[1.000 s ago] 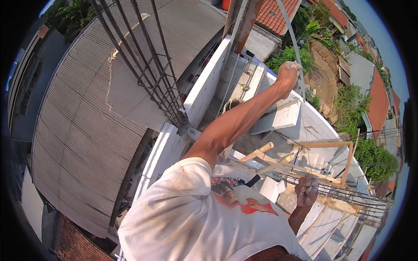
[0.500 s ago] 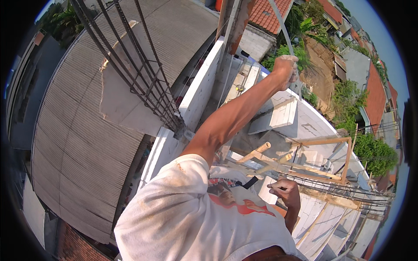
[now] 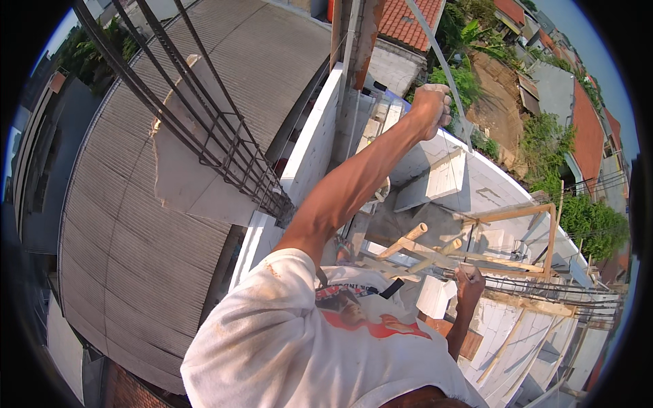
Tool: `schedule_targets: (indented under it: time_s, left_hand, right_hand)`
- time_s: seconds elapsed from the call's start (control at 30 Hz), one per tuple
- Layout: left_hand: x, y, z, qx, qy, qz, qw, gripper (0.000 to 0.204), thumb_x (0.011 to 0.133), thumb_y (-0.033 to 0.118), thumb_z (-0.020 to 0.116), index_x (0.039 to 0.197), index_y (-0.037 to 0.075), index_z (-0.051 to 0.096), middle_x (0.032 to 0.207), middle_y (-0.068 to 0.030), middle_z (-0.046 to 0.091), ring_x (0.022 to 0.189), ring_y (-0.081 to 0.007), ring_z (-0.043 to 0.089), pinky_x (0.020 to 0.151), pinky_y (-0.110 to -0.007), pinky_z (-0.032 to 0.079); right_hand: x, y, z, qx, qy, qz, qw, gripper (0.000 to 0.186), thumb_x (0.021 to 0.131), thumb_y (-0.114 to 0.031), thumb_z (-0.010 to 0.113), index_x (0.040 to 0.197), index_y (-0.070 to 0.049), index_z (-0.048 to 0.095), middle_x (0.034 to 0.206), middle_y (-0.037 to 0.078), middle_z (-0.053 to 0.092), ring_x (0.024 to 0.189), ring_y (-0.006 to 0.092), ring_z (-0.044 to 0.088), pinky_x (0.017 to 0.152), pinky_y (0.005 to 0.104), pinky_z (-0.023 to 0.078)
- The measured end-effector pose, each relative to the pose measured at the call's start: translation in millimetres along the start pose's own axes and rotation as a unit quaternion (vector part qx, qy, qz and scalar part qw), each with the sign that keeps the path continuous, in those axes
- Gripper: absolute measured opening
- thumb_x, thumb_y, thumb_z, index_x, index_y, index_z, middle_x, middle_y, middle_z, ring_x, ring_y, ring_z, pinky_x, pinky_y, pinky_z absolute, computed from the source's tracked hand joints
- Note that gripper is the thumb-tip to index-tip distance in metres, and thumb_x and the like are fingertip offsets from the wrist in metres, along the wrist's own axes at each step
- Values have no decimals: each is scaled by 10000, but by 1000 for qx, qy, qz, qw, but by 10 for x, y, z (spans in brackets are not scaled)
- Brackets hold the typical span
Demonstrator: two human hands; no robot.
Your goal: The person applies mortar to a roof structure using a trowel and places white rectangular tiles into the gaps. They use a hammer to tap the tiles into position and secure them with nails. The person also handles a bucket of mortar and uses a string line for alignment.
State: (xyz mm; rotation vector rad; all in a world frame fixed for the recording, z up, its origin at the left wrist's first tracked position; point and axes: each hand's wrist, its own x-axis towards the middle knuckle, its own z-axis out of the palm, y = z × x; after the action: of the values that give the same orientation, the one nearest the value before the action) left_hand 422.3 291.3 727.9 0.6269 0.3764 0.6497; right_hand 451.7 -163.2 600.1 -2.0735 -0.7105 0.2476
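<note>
At upper centre of the frame, the left hand [image 3: 432, 112] has its grip curled together beside a long, narrow, pale-grey strip [image 3: 443, 58], the right hand's [image 3: 469, 280] grip one cannot tell, and a white block wall [image 3: 314, 132] already stands, while thin dark steel bars [image 3: 235, 166], upper left, are bare.

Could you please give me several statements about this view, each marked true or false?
1. The left hand has its fingers curled. True.
2. The right hand is higher in the picture than the left. False: it is lower.
3. The steel reinforcing bars rise left of the left forearm. True.
4. The T-shirt is plain black. False: it is white with a partly red print.
5. The corrugated roof is on the picture's left side. True.
</note>
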Motion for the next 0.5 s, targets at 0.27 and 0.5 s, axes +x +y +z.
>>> schedule_targets:
  time_s: [0.27,0.5]
  left_hand:
    - [370,115,-299,22,74,42,996,211,1078,92,430,1273,103,509,757,7,507,538,-79,395,450,-264,281]
    - [272,172,-333,-8,-12,-22,1000,131,1083,76,398,1010,143,483,732,21,500,523,-67,372,432,-246,268]
  right_hand:
    - [-269,-660,-212,412,-310,-40,856,210,784,-91,881,775,11,698,715,35,600,573,160,520,522,364,420]
    - [-134,103,-280,259,123,121,950,208,828,-134,853,829,-20,680,708,14,582,550,116,519,458,315,380]
